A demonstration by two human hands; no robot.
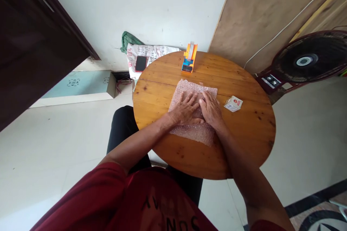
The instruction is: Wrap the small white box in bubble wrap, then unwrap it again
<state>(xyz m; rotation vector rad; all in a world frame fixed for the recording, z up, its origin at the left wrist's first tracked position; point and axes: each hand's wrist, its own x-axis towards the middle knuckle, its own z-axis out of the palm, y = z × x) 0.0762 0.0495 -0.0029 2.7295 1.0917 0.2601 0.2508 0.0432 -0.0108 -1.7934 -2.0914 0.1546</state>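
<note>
A sheet of pinkish bubble wrap [193,135] lies on the round wooden table [249,126] in front of me. My left hand [187,110] rests flat on its middle, fingers spread. Beside it, my right hand [211,110] presses on the right part of the sheet with its fingers stretched forward. The two hands are close together, and whatever is under them is hidden. To the right of my right hand sits a small white box [233,104] with a red mark. An orange and blue tape dispenser [189,57] stands near the table's far edge.
A phone [141,64] lies on a printed white sack [159,51] behind the table's left edge, near a green bag [130,39]. On the right is a dark fan [306,59]. A pale blue box [78,83] stands on the floor at left.
</note>
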